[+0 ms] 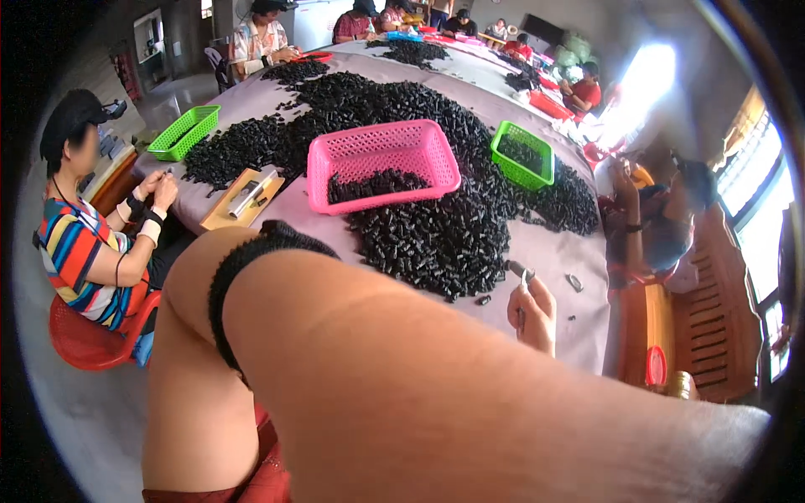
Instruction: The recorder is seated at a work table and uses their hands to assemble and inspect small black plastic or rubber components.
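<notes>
My left arm [402, 344] bends at the elbow and crosses the foreground close up, a black lace-edged band [225, 293] around it. Its forearm runs off toward the lower right, so my left hand is out of sight. Beyond that forearm my right hand [535, 312] is raised over the near right of the table, fingers closed. Pinched at its fingertips is a small black piece [515, 267] with a shiny, metal-looking bit beside it; its exact kind is unclear. A heap of short black cylindrical pieces [436, 243] lies just left of this hand.
A pink basket [383, 201] stands amid the heap, with green baskets [189, 132] [545, 159] on either side. Left of the pink one lies a wooden board [220, 210] with a metal fixture. Co-workers sit along both sides of the cloth-covered table [579, 335].
</notes>
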`<state>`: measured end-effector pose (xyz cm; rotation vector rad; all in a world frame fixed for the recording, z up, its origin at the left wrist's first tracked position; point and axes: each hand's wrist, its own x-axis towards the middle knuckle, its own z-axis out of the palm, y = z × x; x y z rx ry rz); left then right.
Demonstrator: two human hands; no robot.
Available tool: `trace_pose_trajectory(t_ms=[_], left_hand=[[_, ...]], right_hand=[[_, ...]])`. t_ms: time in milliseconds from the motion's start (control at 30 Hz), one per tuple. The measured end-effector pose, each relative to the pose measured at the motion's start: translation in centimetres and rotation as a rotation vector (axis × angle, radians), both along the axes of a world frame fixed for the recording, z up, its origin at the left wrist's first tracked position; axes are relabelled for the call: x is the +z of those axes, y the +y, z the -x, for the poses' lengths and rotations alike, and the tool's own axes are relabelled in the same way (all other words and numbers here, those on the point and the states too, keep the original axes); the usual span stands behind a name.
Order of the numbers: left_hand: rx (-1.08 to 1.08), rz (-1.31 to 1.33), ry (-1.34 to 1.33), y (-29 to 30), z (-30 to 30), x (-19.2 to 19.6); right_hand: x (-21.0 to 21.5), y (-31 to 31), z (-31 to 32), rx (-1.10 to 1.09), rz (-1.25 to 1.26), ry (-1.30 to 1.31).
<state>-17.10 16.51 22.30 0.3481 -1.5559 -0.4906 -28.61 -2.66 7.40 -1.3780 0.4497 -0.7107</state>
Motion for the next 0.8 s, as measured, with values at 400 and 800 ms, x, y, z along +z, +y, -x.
trace_pose_trajectory(t_ms=[400,800], left_hand=[[0.087,-0.038,-0.011,0.1,-1.3,0.0],[0.149,-0.146,-0.058,0.8,-3.0,-0.4]], right_hand=[[-0.7,-0.2,0.4,0.017,-0.018,-0.041],[-0.5,-0.2,0.0,-0.008,-0.014,-0.023]])
